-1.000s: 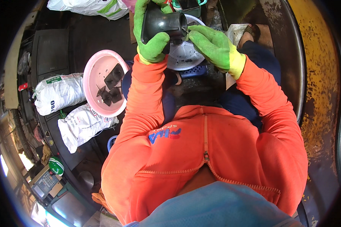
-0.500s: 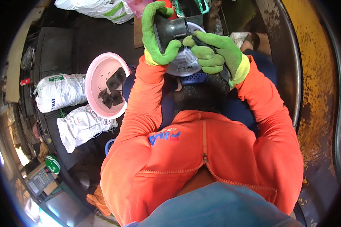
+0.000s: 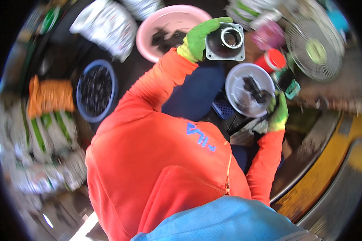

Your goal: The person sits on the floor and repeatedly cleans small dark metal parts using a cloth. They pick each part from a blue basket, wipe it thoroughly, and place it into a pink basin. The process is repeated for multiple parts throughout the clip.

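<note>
My left hand (image 3: pixel 196 42), in a green glove with a yellow cuff, grips a black plastic part (image 3: pixel 214 45) by its side. The part has a square flange with corner holes and a round, light-rimmed opening facing up. It is held in the air beside the pink basin (image 3: pixel 145 48), which has several dark parts in it. My right hand (image 3: pixel 280 110), gloved alike, is curled at the right rim of a pale lavender basin (image 3: pixel 234 100). Blur hides what its fingers hold. Black pieces (image 3: pixel 256 89) lie in that basin near them.
A blue basin (image 3: pixel 115 86) full of small black parts stands at left, near an orange sack (image 3: pixel 52 96). White sacks (image 3: pixel 104 28) lie beyond. A red container (image 3: pixel 271 60) and a fan (image 3: pixel 315 50) stand at right. A worn yellow metal edge (image 3: pixel 309 188) runs lower right.
The view has swung left. My hands have moved apart: the left carries the black part toward the pink basin, while the right has dropped to the lavender basin's rim.
</note>
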Action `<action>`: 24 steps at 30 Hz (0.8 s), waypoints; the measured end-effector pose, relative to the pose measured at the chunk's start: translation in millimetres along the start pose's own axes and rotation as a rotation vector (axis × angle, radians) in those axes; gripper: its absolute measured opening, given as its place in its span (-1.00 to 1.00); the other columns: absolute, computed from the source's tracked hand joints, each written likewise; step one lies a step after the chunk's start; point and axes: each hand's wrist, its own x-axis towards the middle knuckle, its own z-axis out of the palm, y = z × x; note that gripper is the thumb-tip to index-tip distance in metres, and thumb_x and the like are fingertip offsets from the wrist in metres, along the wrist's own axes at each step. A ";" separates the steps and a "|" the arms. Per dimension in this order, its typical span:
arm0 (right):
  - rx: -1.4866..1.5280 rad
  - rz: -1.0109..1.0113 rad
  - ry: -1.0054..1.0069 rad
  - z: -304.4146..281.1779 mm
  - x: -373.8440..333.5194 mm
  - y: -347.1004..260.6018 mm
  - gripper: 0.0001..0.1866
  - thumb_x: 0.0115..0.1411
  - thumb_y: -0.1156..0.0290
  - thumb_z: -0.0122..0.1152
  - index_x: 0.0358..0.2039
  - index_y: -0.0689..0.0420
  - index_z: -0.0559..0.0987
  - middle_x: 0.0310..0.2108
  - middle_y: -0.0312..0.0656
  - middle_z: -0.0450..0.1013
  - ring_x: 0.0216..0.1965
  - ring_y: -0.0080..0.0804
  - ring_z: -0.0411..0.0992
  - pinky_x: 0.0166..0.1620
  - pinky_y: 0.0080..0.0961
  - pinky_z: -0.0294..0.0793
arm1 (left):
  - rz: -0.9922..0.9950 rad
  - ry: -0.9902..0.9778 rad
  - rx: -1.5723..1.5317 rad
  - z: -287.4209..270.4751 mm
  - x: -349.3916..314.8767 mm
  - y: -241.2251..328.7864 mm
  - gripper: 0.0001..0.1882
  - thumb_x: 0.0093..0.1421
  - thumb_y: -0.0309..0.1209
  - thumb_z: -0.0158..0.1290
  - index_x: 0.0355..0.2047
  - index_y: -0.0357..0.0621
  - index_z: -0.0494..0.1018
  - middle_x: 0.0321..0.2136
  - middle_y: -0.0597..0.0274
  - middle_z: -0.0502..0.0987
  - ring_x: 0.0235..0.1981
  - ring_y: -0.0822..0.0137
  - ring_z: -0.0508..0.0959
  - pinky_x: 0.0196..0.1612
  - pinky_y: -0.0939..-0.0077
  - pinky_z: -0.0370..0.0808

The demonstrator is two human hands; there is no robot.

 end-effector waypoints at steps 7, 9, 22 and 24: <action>-0.199 0.111 -0.039 -12.2 16.2 32.4 -0.66 0.35 0.06 -0.05 -0.18 0.06 0.51 -0.63 -0.50 0.22 -0.68 -0.69 0.14 -0.61 -0.70 0.08 | 0.018 0.892 0.534 -207.9 -189.5 35.8 -0.52 0.10 -0.41 0.12 0.06 -0.20 0.36 0.02 0.03 0.45 -0.03 0.15 0.51 -0.01 0.40 0.47; -0.174 0.161 -0.102 -19.2 26.9 44.3 -0.68 0.36 0.06 -0.09 -0.23 0.02 0.49 -0.65 -0.47 0.25 -0.70 -0.65 0.18 -0.63 -0.66 0.14 | -0.486 1.018 1.164 -275.4 -262.9 10.7 -0.52 0.08 -0.28 0.15 0.01 -0.14 0.39 0.01 -0.01 0.44 -0.06 0.02 0.49 -0.04 0.32 0.45; -0.205 0.318 -0.091 -58.7 47.2 61.0 -0.64 0.36 -0.01 -0.16 -0.33 -0.04 0.47 -0.65 -0.46 0.27 -0.72 -0.63 0.20 -0.66 -0.65 0.23 | 0.756 1.747 -0.109 -417.5 -371.0 159.1 -0.53 0.33 -0.11 -0.25 0.21 0.15 0.27 0.23 0.12 0.28 0.23 0.20 0.30 0.16 0.00 0.31; -0.128 0.369 -0.108 -56.2 41.2 62.3 -0.64 0.36 -0.02 -0.17 -0.33 -0.04 0.47 -0.65 -0.46 0.27 -0.72 -0.63 0.20 -0.66 -0.65 0.22 | 0.832 1.674 -0.143 -406.5 -369.8 194.2 -0.59 0.34 -0.17 -0.24 0.16 0.15 0.33 0.17 0.15 0.35 0.20 0.23 0.34 0.14 0.01 0.33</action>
